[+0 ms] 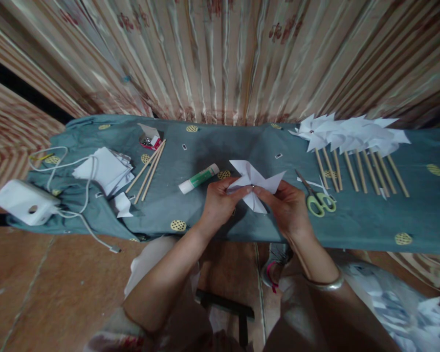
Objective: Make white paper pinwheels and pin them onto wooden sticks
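Note:
Between my two hands is a white paper pinwheel (254, 178), held just above the table's near half. My left hand (222, 200) pinches its left side, thumb near the centre. My right hand (288, 203) grips the right side, its thumb also by the centre, where a small metallic pin head (253, 186) shows. The fingers behind the paper are mostly hidden. A green and white glue stick (199, 179) lies just left of my left hand. Scissors with light green handles (319, 203) rest right of my right hand, beside thin paper scraps.
Finished pinwheels (352, 134) on wooden sticks lie overlapped at the right. Left are loose wooden sticks (150, 171), an open red box of pins (150, 139), stacked paper squares (104, 168) and a white charger (25, 201) with cables. A clear bag (396, 303) of paper stands below right.

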{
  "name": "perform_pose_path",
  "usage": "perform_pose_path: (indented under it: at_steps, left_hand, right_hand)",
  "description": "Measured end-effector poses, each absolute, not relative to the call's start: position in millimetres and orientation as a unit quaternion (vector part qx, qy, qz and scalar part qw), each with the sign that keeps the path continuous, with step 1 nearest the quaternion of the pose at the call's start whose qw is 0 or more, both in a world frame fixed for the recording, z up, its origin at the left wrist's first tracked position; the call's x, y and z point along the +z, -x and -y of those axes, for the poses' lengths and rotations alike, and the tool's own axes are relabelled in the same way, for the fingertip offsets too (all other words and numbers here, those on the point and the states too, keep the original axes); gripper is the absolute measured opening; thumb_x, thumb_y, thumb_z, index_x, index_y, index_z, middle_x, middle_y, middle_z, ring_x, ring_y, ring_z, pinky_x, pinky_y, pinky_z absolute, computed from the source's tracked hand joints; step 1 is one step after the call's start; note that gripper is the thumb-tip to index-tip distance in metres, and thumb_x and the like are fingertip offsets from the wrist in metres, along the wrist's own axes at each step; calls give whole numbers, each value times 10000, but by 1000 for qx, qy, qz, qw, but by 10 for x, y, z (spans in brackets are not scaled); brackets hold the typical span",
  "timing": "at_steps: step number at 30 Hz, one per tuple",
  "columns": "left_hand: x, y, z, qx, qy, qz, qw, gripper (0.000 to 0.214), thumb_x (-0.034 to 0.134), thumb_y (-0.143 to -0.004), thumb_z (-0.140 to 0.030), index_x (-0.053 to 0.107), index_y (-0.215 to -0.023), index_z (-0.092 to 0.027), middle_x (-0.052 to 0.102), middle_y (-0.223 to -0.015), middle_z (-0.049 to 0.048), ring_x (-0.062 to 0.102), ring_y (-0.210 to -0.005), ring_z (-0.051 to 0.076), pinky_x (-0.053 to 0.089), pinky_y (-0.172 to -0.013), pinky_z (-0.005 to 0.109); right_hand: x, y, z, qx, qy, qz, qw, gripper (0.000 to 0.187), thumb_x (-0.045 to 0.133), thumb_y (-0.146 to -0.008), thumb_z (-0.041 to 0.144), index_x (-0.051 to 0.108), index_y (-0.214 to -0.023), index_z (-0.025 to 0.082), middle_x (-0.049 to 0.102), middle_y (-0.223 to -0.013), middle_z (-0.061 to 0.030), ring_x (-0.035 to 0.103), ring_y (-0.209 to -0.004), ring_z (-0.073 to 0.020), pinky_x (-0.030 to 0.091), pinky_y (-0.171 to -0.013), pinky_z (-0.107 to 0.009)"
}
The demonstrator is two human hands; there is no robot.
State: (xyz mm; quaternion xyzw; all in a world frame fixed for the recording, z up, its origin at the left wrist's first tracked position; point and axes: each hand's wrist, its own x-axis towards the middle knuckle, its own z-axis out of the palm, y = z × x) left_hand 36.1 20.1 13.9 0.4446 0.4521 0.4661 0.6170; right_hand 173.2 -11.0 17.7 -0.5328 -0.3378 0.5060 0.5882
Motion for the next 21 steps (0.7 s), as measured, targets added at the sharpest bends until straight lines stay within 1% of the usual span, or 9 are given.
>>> perform_pose_path:
  at_steps: [7,14,21]
  left_hand:
    - [168,-357,-189,469,-450,-452,611,174,806,-672,-290,768,-756,-143,679,-678,-1,545,-613,114,417,-589,236]
    - [142,-371,-197,474,-442,-447,616,229,833,-635,-314,771,-782,-150,700,-704,6,575,-632,128,443,-611,246]
    - [100,-378,-201,465,-417,-451,638,281,849,-613,-330,773,-808,-143,704,-699,8,581,-622,129,450,-608,248]
  right_hand:
    - [183,-1720,104,503,542,314,595,236,907,-526,272,759,-698,207,760,-685,13,635,-564,-138,537,-570,-280]
    - [182,-1718,100,500,532,311,608,248,899,-544,308,766,-734,219,777,-735,5,668,-613,-153,567,-616,-302]
    - [175,-1736,93,499,537,309,605,280,903,-531,308,753,-746,210,775,-732,5,668,-615,-153,559,-622,-295]
